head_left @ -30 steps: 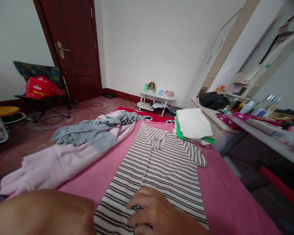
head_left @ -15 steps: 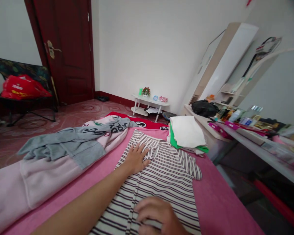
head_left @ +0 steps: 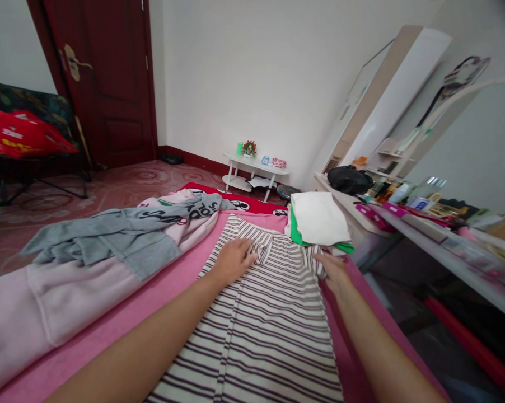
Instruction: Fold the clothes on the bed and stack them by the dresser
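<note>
A black-and-white striped short-sleeved shirt [head_left: 273, 324] lies spread on the pink bedding, its collar toward the far end. Near the collar and the folded-in sleeve, my left hand [head_left: 232, 262] rests palm down on the fabric, fingers stretched out and holding nothing. At the shirt's right side, my right hand [head_left: 333, 270] has the short sleeve pinched between thumb and fingers. Just beyond that sleeve sits a stack of folded clothes [head_left: 319, 218], white on top with green beneath.
Grey lettered clothing [head_left: 110, 238] lies over a pale pink garment [head_left: 80, 302] on the left. A dressing table [head_left: 429, 229] crowded with bottles borders the bed on the right. Farther off are a small white table [head_left: 256, 165], a red bag [head_left: 26, 134] on a chair and a door [head_left: 113, 84].
My right hand has gone from above the shirt's lower middle to its right sleeve, taking hold of it and drawing it inward. My left hand stays near the collar.
</note>
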Motion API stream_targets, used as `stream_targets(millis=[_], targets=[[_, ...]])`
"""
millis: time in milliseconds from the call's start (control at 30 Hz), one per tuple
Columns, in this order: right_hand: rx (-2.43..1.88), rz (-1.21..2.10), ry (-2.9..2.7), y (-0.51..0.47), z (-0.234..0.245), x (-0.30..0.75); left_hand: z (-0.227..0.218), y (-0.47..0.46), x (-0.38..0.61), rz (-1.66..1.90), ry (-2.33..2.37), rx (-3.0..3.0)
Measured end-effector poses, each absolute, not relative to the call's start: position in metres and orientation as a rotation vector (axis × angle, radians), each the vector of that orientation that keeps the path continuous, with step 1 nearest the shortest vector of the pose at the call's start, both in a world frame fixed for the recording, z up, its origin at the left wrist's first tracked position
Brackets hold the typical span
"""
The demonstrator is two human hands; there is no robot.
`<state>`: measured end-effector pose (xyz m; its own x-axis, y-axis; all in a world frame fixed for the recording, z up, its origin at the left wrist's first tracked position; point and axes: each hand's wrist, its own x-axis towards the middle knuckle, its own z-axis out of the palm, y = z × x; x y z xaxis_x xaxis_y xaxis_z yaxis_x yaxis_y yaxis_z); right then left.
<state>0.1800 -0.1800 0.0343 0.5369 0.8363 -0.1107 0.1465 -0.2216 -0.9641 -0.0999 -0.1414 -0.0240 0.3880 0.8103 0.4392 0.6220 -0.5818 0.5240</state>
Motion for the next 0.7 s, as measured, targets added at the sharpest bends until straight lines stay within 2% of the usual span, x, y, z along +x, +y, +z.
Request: stream_targets(millis=[133,200,333,500,600,700], targets=[[-1.185,0.916,-1.096,-0.174,0.084,0.098,-0.022,-0.13,-0.114,1.394,1.192,1.704],[-1.134,1.0,-1.306,-0.184,0.1,0.073,-0.024,-0.125,-0.12,1.444,1.165,1.529],[-1.393,0.827,-1.752,-0.238,0.103,0.072,-0.026,-0.124,-0.121,1.397,1.202,1.598],[-1.965,0.614,-2.009,-0.335,0.072,0.112,-0.026,-0.127,-0.113,1.287,1.332,1.855],[-2.115,0.772,-2.027,-0.383,0.055,0.121,-0.027,-0.126,-0.109,1.202,1.444,2.021],[-1.977,1.058,-1.928,-0.409,0.048,0.115,-0.028,-0.123,-0.107,1.134,1.512,2.054]])
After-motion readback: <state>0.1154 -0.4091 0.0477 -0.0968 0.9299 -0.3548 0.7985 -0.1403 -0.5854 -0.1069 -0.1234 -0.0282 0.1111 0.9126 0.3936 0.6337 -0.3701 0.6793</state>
